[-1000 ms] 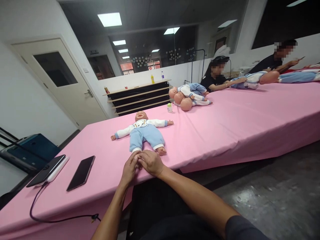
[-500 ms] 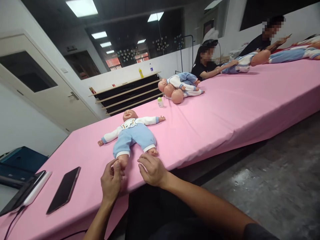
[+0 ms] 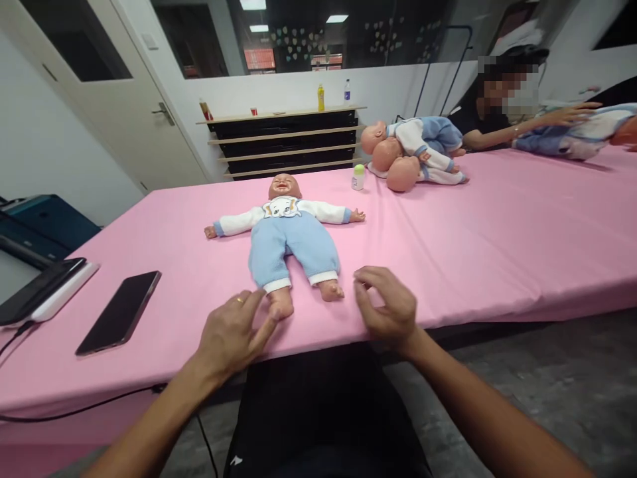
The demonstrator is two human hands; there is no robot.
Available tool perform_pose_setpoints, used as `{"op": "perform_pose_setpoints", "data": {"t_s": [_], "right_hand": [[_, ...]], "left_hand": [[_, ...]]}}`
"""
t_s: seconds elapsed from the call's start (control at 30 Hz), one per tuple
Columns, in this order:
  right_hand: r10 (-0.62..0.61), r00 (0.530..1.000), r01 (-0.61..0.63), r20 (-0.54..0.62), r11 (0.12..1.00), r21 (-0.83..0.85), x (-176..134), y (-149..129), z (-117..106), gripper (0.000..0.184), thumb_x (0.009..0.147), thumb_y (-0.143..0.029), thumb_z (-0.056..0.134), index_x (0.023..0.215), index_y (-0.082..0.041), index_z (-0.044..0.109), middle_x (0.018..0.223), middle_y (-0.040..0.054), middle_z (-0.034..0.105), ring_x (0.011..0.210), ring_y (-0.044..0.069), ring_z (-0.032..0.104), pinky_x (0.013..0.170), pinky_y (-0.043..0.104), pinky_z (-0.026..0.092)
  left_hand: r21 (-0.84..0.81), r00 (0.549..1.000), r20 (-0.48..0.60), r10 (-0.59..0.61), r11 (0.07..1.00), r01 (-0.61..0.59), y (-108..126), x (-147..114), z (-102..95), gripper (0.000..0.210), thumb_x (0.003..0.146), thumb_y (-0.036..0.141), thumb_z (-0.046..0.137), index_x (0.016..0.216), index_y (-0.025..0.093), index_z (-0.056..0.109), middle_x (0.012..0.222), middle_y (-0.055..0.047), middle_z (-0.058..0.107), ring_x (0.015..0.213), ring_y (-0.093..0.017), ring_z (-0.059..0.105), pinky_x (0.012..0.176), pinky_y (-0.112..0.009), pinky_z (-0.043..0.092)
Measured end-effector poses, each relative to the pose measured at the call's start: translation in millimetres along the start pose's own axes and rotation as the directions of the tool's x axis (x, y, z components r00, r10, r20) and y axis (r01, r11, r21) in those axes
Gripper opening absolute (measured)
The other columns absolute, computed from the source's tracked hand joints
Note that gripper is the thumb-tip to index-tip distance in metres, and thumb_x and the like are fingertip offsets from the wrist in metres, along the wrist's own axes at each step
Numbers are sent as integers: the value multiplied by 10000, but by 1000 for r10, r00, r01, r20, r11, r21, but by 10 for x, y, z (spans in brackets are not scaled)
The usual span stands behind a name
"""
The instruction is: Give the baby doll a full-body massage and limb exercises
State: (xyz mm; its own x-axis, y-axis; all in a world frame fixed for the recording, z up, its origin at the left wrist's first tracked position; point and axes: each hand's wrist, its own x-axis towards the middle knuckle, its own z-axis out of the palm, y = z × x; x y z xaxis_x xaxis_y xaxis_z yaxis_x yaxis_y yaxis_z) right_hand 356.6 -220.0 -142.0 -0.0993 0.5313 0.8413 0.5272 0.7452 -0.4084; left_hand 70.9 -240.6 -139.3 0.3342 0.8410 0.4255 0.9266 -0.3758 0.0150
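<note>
A baby doll [image 3: 293, 242] lies on its back on the pink-covered table [image 3: 184, 259], arms spread and feet toward me. It wears a white top with an animal-face bib and light blue trousers. My left hand [image 3: 233, 332] is at the doll's foot on the left side, thumb and fingers apart, their tips at or against the foot; I cannot tell how firmly they touch. To the right of the other foot hovers my right hand [image 3: 388, 305], fingers bent and parted from the thumb, holding nothing.
A phone [image 3: 119, 312] and a white device with a cable [image 3: 60, 285] lie at left. Further back stand a small green-capped bottle [image 3: 358, 178] and several piled dolls [image 3: 403, 174]. Another person [image 3: 497, 99] handles a doll at right. Bottles stand on a rack [image 3: 288, 143] behind.
The view has turned to the right and levelled. My right hand has moved away from the doll's foot to the right. My left hand has opened wider beside the other foot.
</note>
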Motion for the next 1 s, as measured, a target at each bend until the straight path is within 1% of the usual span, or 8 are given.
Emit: {"op": "perform_pose_setpoints", "data": {"t_s": [0.1, 0.17, 0.3, 0.4, 0.6, 0.77, 0.9, 1.0], "right_hand": [[112, 990, -119, -83, 990, -80, 154, 224, -121, 205, 797, -139, 593, 992, -188, 636, 946, 62, 636, 840, 162, 613, 747, 318, 529], [194, 974, -203, -115, 976, -81, 257, 353, -142, 171, 816, -175, 585, 977, -181, 641, 929, 57, 630, 796, 152, 609, 719, 314, 525], [285, 957, -287, -54, 957, -37, 453, 497, -68, 160, 842, -224, 568, 979, -173, 633, 941, 48, 620, 754, 132, 607, 707, 301, 525], [288, 957, -287, 29, 958, -24, 600, 536, 41, 154, 846, -236, 567, 973, -177, 631, 939, 40, 623, 766, 127, 604, 721, 290, 520], [307, 933, -304, 190, 952, -46, 917, 692, 321, 167, 843, -280, 569, 970, -195, 636, 914, 24, 642, 783, 124, 596, 723, 270, 506], [432, 857, -462, 281, 885, 49, 1287, 1066, 755, 267, 831, -374, 576, 1021, -194, 631, 990, 43, 661, 867, 150, 621, 818, 300, 507], [475, 832, -540, 286, 811, 224, 1669, 1400, 1320, 405, 840, -439, 545, 1173, -213, 587, 1209, 56, 599, 1108, 175, 567, 979, 323, 447], [543, 805, -593, 240, 746, 302, 1906, 1617, 1800, 539, 845, -514, 503, 1308, -238, 499, 1361, 50, 492, 1244, 190, 475, 1055, 338, 383]], "left_hand": [[-66, 992, -44, -114, 992, 111, -321, 326, -124, 405, 869, 469, 455, 1121, 176, 579, 870, -43, 643, 741, -145, 582, 703, -261, 435], [-89, 979, -47, -198, 977, 194, -579, 581, -126, 399, 866, 481, 439, 1074, 187, 610, 842, -34, 649, 711, -143, 573, 713, -266, 432], [-147, 946, 0, -323, 936, 320, -999, 1013, 11, 366, 851, 471, 430, 960, 210, 663, 827, -29, 667, 723, -161, 579, 727, -278, 429], [-191, 941, 44, -336, 922, 338, -1148, 1211, 133, 367, 838, 457, 434, 970, 217, 677, 879, -42, 679, 793, -180, 597, 770, -294, 437], [-240, 959, 75, -274, 928, 284, -1282, 1469, 333, 439, 834, 451, 424, 1170, 241, 614, 1194, -46, 625, 1057, -224, 590, 913, -346, 440], [-299, 957, 107, -271, 909, 291, -1432, 1881, 467, 554, 863, 541, 342, 1310, 264, 517, 1367, -44, 509, 1272, -258, 461, 1062, -416, 366], [-476, 949, 96, -301, 823, 310, -1479, 2405, 660, 668, 892, 608, 203, 1450, 262, 325, 1519, -20, 295, 1427, -220, 249, 1189, -421, 191], [-627, 938, 45, -343, 721, 294, -1472, 2807, 902, 713, 896, 622, 139, 1482, 232, 251, 1550, -18, 207, 1454, -187, 175, 1211, -381, 145]]}}
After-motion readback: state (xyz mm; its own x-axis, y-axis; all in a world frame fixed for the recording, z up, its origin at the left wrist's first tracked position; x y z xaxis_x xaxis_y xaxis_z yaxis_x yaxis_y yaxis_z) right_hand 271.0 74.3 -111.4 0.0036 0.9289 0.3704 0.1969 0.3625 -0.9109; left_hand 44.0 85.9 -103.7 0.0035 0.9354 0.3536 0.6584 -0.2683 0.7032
